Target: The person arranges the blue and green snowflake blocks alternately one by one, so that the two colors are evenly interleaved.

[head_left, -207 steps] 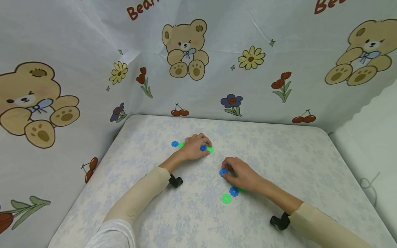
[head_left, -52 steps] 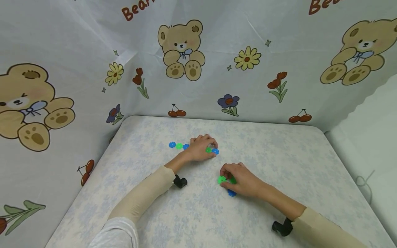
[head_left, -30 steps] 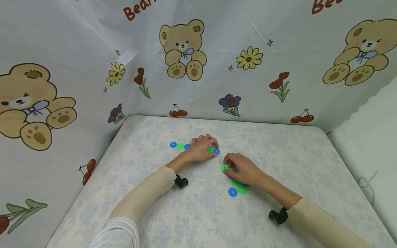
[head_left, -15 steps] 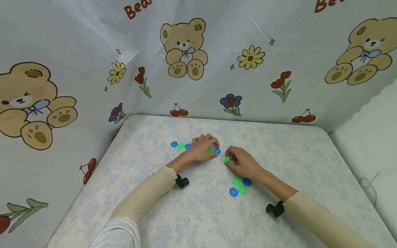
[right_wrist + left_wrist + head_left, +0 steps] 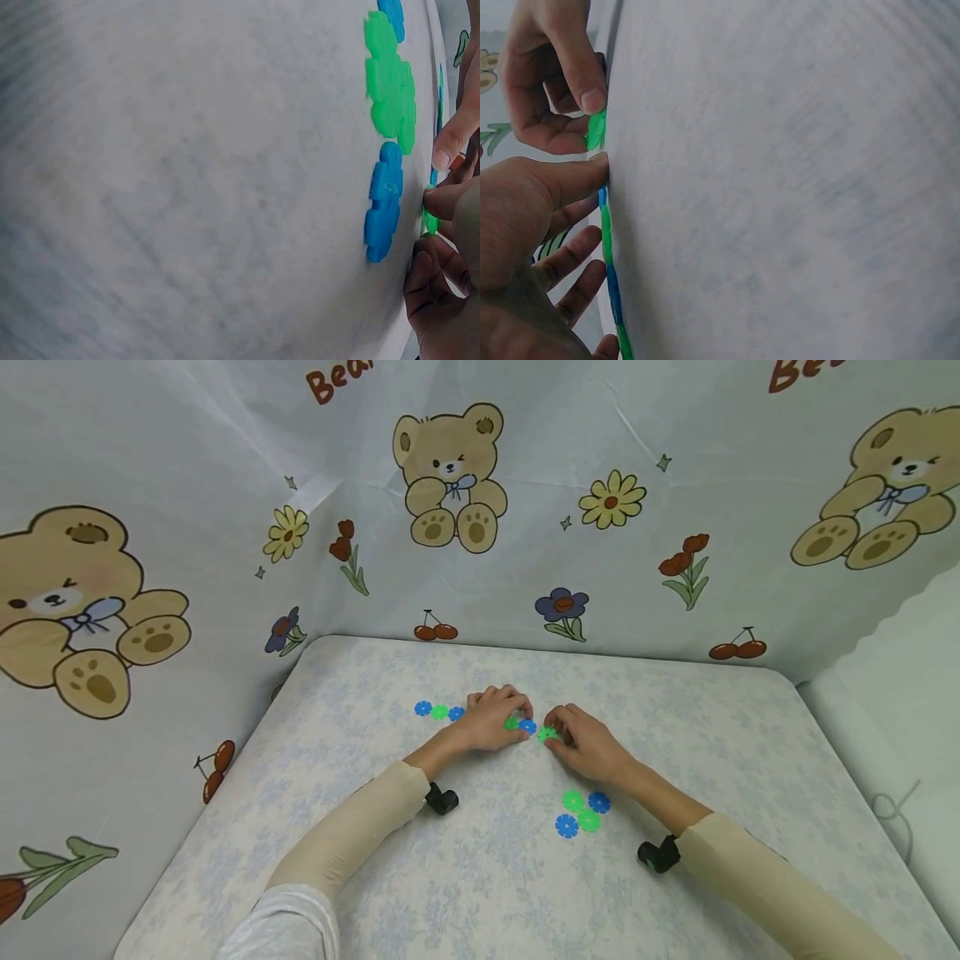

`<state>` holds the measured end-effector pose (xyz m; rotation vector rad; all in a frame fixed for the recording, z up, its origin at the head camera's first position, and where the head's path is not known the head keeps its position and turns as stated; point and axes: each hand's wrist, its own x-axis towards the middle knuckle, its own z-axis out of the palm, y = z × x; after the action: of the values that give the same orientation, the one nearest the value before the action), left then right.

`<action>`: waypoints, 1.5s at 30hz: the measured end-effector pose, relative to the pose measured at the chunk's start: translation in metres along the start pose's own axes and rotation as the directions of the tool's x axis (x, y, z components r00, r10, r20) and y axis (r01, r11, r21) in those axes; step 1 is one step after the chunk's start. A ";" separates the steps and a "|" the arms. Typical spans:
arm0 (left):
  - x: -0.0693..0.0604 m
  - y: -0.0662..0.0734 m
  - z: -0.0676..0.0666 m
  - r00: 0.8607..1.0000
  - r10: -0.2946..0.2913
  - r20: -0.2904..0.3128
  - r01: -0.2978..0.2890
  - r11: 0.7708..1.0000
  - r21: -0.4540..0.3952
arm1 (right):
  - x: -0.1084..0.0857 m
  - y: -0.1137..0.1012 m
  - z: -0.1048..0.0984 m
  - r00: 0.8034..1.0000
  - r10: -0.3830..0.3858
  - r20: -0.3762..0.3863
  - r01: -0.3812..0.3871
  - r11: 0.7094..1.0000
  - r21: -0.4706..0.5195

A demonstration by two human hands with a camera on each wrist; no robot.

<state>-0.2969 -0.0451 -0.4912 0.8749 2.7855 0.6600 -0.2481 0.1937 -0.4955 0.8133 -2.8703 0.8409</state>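
Observation:
A row of blue and green snowflake discs [image 5: 440, 712] lies on the table, its middle hidden under my left hand [image 5: 487, 720]. The left thumb and fingers pinch the blue disc [image 5: 527, 727] at the row's right end. My right hand [image 5: 591, 747] pinches a green snowflake disc [image 5: 547, 735] by its edge, close beside that blue one. In the left wrist view, the held green disc [image 5: 596, 130] sits just beyond the left thumb. Whether the two discs touch cannot be told.
Two green discs [image 5: 573, 801] and two blue discs [image 5: 567, 826] lie loose in a cluster nearer me, below the right hand. A patterned cloth [image 5: 510, 652] with bears hangs behind the table's far edge [image 5: 645, 658].
The right hand has carried the green disc from the loose cluster up to the row's end. The blue disc it held earliest now ends the row. The left hand has shifted slightly right.

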 end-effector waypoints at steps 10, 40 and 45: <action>-0.001 0.000 0.001 1.000 0.000 0.002 0.000 1.000 0.002 | 0.003 -0.001 -0.003 1.000 0.003 0.013 -0.004 1.000 0.030; 0.003 0.009 -0.003 1.000 0.005 0.031 -0.006 1.000 0.017 | -0.076 -0.018 -0.014 0.988 -0.112 0.108 0.108 0.993 0.050; 0.006 0.013 0.002 0.999 0.045 0.031 -0.046 0.998 0.032 | -0.093 -0.025 -0.012 0.974 -0.182 0.133 0.175 0.983 0.059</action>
<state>-0.2946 -0.0319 -0.4870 0.9488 2.7649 0.6052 -0.1567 0.2265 -0.4897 1.1591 -2.8451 0.8659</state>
